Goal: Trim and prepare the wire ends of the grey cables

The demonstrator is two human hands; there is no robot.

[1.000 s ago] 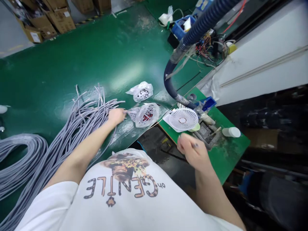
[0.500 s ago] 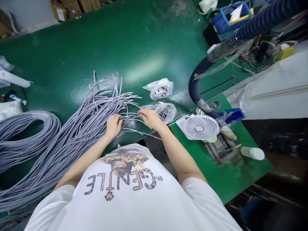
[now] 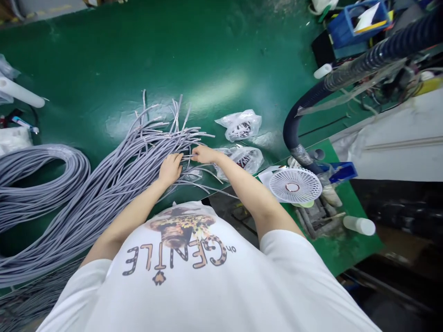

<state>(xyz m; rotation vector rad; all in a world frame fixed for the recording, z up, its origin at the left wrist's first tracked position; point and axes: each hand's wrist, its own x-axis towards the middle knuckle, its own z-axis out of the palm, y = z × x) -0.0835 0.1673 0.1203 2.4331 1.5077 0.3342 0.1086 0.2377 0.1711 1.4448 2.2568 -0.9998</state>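
A thick bundle of grey cables lies across the green table, its loose ends fanned out toward the middle. My left hand is closed around cable at the right part of the bundle. Just to its right, my right hand pinches a cable close to its end, with the fingertips together. Between the two hands runs a short stretch of cable. Several separate cable ends spread below my right hand toward the table edge. Two clear plastic bags with small dark and white parts lie beyond and beside my right hand.
A coiled cable loop lies at the left, near a white roll. On the right stand a white fan, a black flexible hose and a white bottle. A blue bin sits at the far right.
My right hand has moved left, nearer my left hand, and now pinches a cable there. The whole view has shifted slightly.
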